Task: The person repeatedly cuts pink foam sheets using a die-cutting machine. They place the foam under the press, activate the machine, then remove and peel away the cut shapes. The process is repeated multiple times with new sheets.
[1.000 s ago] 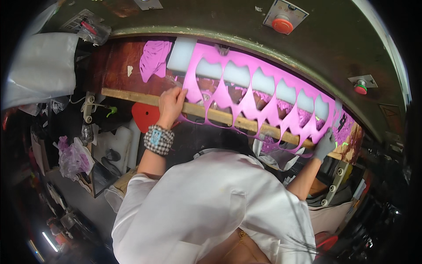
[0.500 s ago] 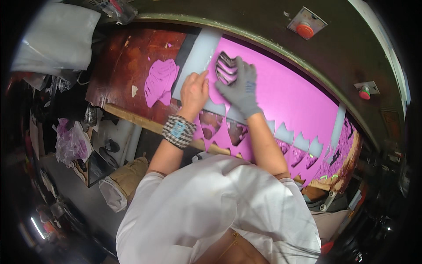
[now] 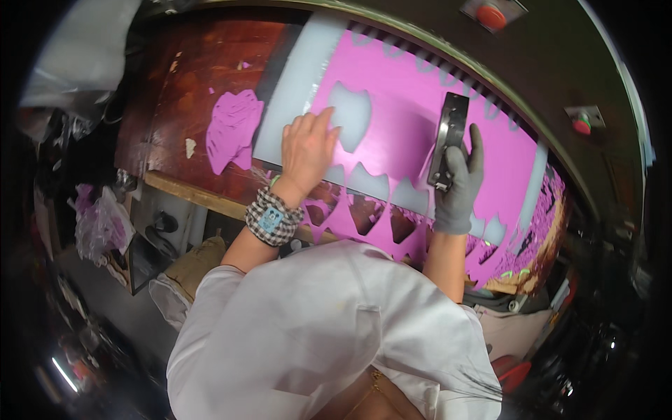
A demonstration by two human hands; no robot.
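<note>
Sheet: pink sheet (image 3: 420, 105) lies flat on the white board (image 3: 294, 91), at 12 o'clock from the person.
Die: black metal cutter (image 3: 448, 140) stands on the sheet, right of centre.
Right hand: gloved right hand (image 3: 458, 185) grips the die's near end, fingers closed on it.
Left hand: bare left hand (image 3: 308, 150) is pressed flat, fingers spread, on the sheet at 10 o'clock.
Progress: near edge is full of cut-out holes; the far half is mostly uncut, so roughly half looks left.
Pile: cut pink pieces (image 3: 231, 129) lie at 9 o'clock on the brown bench (image 3: 182, 91).

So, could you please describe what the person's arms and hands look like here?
The left hand is bare, with a black-and-white checked cuff at the wrist carrying a small blue patch. The right hand wears a grey knit glove. Both forearms are bare below short white sleeves.
</note>
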